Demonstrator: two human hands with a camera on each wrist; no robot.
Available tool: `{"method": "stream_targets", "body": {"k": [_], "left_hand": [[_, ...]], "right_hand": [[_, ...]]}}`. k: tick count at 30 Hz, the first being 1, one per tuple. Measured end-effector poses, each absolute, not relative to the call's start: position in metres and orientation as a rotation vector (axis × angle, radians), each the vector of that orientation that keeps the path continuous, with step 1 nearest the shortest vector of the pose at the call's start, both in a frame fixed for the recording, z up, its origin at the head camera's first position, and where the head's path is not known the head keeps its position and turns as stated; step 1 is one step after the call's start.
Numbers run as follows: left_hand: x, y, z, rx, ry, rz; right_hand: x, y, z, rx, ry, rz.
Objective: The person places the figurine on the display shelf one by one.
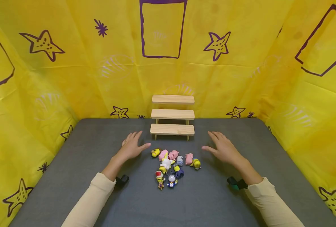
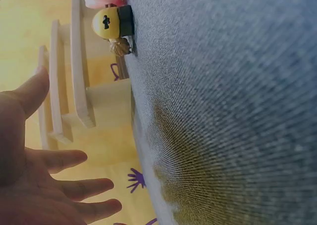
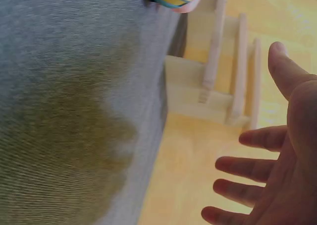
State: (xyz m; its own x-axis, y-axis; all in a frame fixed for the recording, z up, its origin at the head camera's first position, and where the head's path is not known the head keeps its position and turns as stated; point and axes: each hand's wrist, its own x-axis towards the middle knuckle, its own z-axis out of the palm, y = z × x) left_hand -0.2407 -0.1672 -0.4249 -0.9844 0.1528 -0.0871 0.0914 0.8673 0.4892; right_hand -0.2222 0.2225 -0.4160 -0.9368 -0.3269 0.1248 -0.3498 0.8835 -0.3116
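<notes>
My left hand (image 1: 131, 147) is held over the table to the left of a cluster of small toy figures, fingers spread and holding nothing. On the other side, my right hand (image 1: 222, 148) mirrors it, thumb toward the figures. Between the hands lie a white unicorn figure (image 1: 166, 163), pink pig figures (image 1: 173, 154), a grey figure (image 1: 179, 160), a blue-and-white cat figure (image 1: 172, 180) and several yellow figures. Nearest my left thumb is a yellow figure (image 1: 156, 153), also visible in the left wrist view. A yellow-and-green figure (image 1: 196, 163) lies closest to my right hand, beside another pink pig (image 1: 189, 158).
Behind the figures stands a three-step wooden display shelf (image 1: 172, 129), its treads bare. The grey table (image 1: 168, 208) is enclosed by a yellow cloth backdrop (image 1: 85, 78) with purple stars. Dark straps (image 1: 123, 180) sit at both wrists.
</notes>
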Motion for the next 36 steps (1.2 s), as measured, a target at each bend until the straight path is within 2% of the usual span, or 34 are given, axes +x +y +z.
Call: {"method": "stream_targets", "body": {"k": [12,29,36], "left_hand": [[-0.258,-0.163,-0.424,0.2,2.818,1.004],[-0.272,-0.148,-0.43,-0.053,2.714,1.279],[-0.277,-0.143,-0.433,-0.05,2.704,1.382]], "right_hand": [[-0.214,0.206,-0.412,0.606,-2.978,0.596],[-0.205,0.19,-0.414,0.709,-3.003,0.59],[-0.204,0.185,-0.414,0.748,-3.047,0.602]]}}
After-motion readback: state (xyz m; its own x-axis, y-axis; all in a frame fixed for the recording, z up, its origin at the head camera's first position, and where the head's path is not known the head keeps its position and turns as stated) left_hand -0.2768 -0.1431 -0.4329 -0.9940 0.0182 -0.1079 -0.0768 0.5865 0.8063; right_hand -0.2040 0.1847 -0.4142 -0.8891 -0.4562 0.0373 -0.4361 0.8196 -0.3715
